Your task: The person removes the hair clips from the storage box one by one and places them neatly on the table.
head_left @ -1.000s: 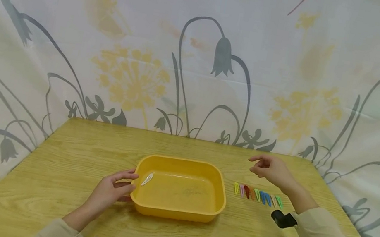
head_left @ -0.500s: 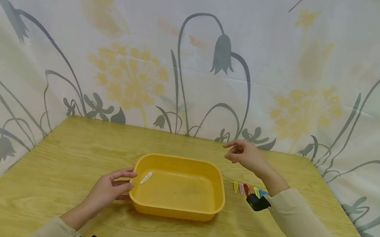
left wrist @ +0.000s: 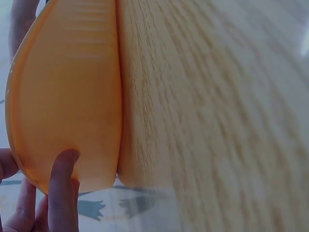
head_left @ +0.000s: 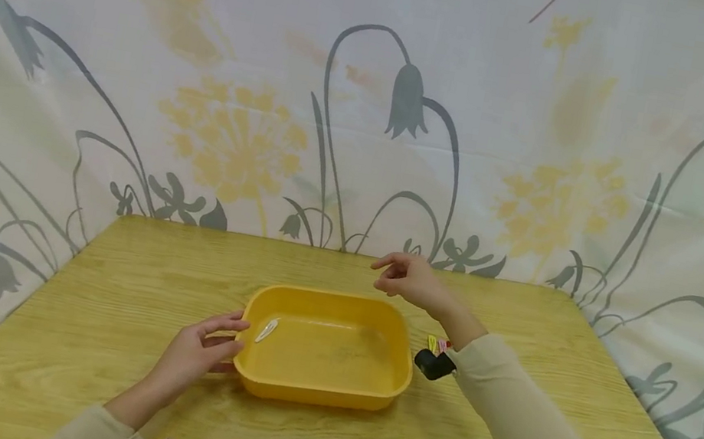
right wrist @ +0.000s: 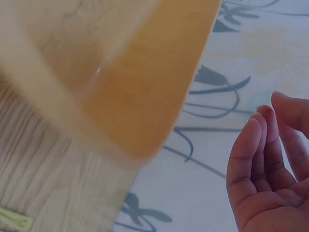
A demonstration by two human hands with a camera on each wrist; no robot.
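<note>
A yellow plastic basin (head_left: 318, 397) stands in the middle of the table. My left hand (head_left: 194, 348) holds its left rim, the thumb and fingers on either side of the wall, as the left wrist view (left wrist: 63, 193) also shows. Inside, near the left end, lies a white snap hair clip (head_left: 267, 329). My right hand (head_left: 414, 284) hovers above and behind the basin's far right corner, fingers loosely bent; in the right wrist view nothing shows between them. A yellow hair clip (head_left: 432, 343) and a pink hair clip (head_left: 442, 347) lie right of the basin, the others hidden by my right arm.
The wooden table (head_left: 95, 332) extends on all sides of the basin. A patterned fabric backdrop (head_left: 243, 77) rises behind its far edge. A black wrist camera (head_left: 435, 365) hangs from the right sleeve, beside the basin's right wall.
My right hand has travelled left from above the row of hair clips to over the basin's far side, its forearm now covering most of the row. The left hand keeps its hold.
</note>
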